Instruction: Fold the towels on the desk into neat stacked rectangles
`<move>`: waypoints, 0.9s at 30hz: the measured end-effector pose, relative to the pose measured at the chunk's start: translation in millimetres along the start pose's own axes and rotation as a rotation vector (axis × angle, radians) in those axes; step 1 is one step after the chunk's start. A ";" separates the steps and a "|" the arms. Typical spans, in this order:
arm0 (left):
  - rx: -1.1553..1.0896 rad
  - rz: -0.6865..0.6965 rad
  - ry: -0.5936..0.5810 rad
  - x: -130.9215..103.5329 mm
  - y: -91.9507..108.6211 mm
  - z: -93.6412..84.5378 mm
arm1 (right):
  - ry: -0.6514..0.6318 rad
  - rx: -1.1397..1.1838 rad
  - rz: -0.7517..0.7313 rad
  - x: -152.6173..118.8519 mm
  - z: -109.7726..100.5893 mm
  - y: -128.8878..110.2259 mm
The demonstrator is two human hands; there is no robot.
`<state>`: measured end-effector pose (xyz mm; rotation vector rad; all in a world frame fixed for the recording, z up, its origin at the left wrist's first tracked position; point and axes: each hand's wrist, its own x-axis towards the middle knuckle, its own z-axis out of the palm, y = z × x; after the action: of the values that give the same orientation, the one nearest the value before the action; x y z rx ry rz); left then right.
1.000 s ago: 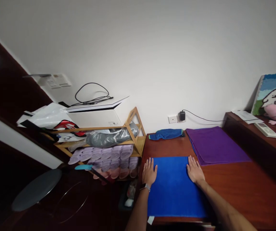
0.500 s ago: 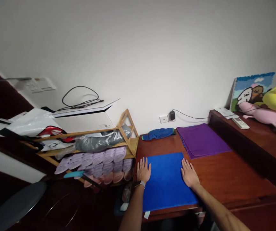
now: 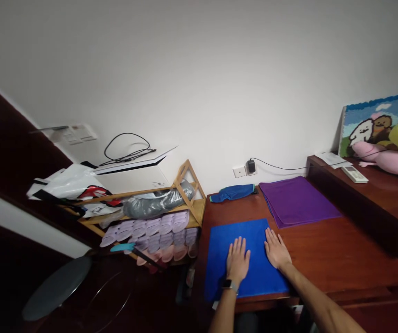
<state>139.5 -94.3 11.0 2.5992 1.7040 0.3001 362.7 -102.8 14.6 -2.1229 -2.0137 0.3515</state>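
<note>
A blue square cloth (image 3: 219,259) lies flat near the front edge of the reddish wooden table (image 3: 323,252). My left hand (image 3: 238,261), with a watch at the wrist, rests palm down on the middle of the cloth, fingers stretched out. At the cloth's right edge my right hand (image 3: 277,249) lies flat, its fingers extended. Behind and to the right is a folded purple cloth (image 3: 297,201). A smaller blue fabric piece (image 3: 233,193) sits at the back of the table by the wall.
On the left, a wooden rack (image 3: 199,210) bears slippers (image 3: 152,226), a white box (image 3: 136,178) and bags. A raised shelf at right holds a remote (image 3: 354,174), pink plush toy (image 3: 389,159) and picture (image 3: 372,122). A charger (image 3: 251,166) is plugged into the wall.
My left hand has moved right, from the cloth's left edge to its middle. My right hand stays at the right edge. The view has shifted slightly.
</note>
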 end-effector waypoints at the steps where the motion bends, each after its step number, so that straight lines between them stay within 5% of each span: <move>1: 0.026 -0.043 -0.002 -10.7 -23.0 -7.0 | -0.003 -0.005 0.003 0.5 0.3 0.2; 4: 0.077 -0.143 0.004 -37.9 -82.0 -24.1 | -0.022 -0.014 0.009 2.9 -2.9 -0.2; 6: 0.087 -0.156 0.010 -47.0 -101.3 -27.8 | -0.042 -0.010 0.010 2.9 -6.4 -1.2; 13: 0.093 -0.149 0.051 -44.8 -98.3 -16.7 | 0.004 -0.003 0.081 -40.3 5.0 -7.7; 18: 0.126 -0.137 0.061 -45.2 -102.4 -26.0 | 0.002 -0.011 0.061 -68.1 10.1 -11.9; 21: 0.152 -0.089 0.147 -40.1 -76.3 -30.3 | 0.001 -0.007 0.058 -68.0 7.0 -12.7; 24: 0.084 0.068 0.173 -29.3 -12.6 -25.8 | 0.008 0.007 0.051 -66.0 5.1 -12.4; 27: -0.035 0.216 0.068 -21.0 53.6 -16.1 | 0.010 0.013 0.037 -66.8 3.7 -12.0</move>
<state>177.3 -136.5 30.2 2.7805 1.4221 0.4232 347.1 -168.8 17.2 -2.1520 -1.9643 0.3574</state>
